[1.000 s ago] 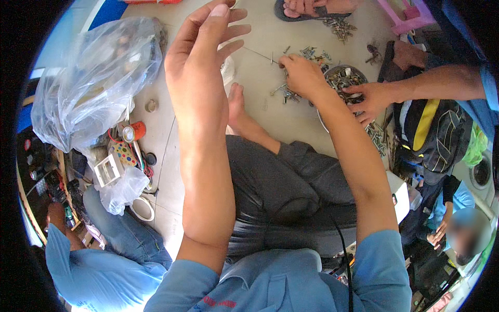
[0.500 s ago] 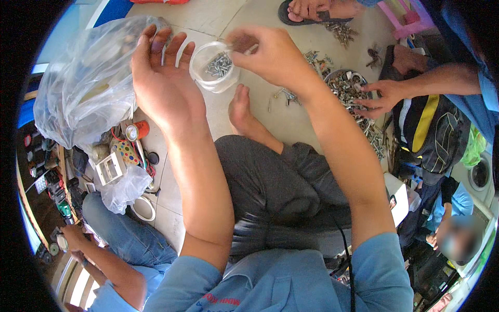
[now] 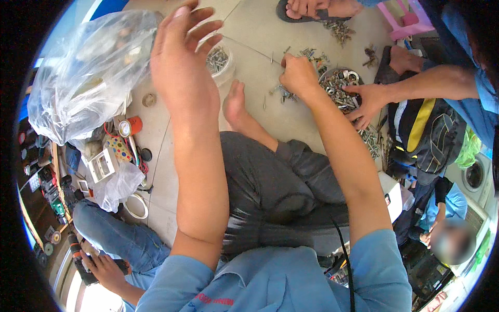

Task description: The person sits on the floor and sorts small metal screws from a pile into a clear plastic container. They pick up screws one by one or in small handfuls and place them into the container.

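Translucent tub rim | left hand near, spread | floor between | right hand near screws, grip unclear

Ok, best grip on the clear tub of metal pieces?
Take the tub by its right rim, probably from the right: that wall is exposed, while the left hand hides the left part and a bare foot crowds the near side. Open top shows metal pieces, so keep level.
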Demonstrator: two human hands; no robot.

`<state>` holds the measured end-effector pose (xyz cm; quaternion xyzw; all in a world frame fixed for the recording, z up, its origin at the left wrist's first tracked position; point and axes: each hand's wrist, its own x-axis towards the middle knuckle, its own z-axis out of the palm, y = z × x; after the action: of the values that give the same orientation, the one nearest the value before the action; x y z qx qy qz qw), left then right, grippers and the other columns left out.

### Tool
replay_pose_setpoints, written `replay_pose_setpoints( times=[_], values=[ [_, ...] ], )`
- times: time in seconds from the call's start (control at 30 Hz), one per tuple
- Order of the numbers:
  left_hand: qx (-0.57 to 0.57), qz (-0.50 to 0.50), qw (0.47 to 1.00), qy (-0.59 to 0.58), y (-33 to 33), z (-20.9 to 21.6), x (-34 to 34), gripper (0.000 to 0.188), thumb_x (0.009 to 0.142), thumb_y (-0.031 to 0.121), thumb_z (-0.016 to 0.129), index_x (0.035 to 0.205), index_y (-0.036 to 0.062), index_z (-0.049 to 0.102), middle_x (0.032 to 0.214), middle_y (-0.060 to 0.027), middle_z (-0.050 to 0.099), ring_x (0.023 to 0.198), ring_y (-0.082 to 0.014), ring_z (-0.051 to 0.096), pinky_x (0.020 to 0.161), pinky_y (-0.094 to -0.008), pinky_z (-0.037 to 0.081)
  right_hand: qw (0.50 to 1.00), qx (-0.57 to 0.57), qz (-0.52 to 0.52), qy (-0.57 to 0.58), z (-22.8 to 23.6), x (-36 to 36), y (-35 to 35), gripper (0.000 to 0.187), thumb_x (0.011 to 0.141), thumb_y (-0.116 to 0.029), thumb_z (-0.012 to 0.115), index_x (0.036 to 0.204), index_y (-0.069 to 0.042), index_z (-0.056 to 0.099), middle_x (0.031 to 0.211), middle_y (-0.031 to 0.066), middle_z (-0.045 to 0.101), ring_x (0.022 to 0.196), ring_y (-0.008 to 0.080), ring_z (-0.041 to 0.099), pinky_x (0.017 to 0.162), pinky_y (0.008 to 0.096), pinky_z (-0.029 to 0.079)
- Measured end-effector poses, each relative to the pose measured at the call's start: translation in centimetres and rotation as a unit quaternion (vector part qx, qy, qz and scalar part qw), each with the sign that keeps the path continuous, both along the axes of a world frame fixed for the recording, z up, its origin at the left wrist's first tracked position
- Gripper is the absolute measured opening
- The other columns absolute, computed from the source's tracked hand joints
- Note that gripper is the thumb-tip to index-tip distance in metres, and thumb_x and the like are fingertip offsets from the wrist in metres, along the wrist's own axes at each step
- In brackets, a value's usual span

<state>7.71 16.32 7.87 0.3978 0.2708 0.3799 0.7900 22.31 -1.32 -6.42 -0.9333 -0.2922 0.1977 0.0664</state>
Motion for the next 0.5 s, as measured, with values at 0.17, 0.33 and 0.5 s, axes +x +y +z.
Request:
replay_pose_setpoints(
  times=[0.17, 0.33, 0.5],
  values=[
    [0.019, -0.120, 0.988, 0.092, -5.5, -1.2, 3.0, 0.036, 0.103, 0.029, 0.056, 0.124, 0.0007, 0.066, 0.119, -0.0135, 0.070, 0.108, -0.0262, 0.067, 0.093, -0.0427, 0.052, 0.997, 0.067, 0.023, -0.023, -0.4, 0.5, -1.2, 0.028, 0.080, -0.013, 0.071, 0.104, 0.001, 0.075, 0.099, 0.0258, 0.074, 0.094, 0.0402, 0.073, 0.086, 0.0471, 0.059],
    [-0.078, -0.126, 0.966, 0.213, -8.1, -5.7, 5.1, 0.037, 0.106, 0.028, 0.050, 0.129, 0.0014, 0.060, 0.115, -0.0137, 0.068, 0.101, -0.0253, 0.069, 0.085, -0.0396, 0.052, 0.934, 0.305, -0.045, 0.178, 7.9, 1.6, -1.3, 0.031, 0.079, -0.026, 0.075, 0.099, -0.002, 0.079, 0.089, 0.0179, 0.077, 0.084, 0.0289, 0.075, 0.078, 0.0385, 0.059],
    [-0.246, -0.105, 0.937, 0.227, -8.8, -7.3, 5.7, 0.023, 0.108, 0.031, 0.047, 0.100, 0.0102, 0.055, 0.075, -0.0013, 0.053, 0.060, -0.0148, 0.048, 0.060, -0.0350, 0.041, 0.946, 0.319, -0.032, 0.042, 9.9, 3.2, -2.0, 0.032, 0.078, -0.027, 0.076, 0.102, -0.007, 0.080, 0.089, 0.0143, 0.078, 0.083, 0.0285, 0.075, 0.077, 0.0375, 0.058]
  ],
)
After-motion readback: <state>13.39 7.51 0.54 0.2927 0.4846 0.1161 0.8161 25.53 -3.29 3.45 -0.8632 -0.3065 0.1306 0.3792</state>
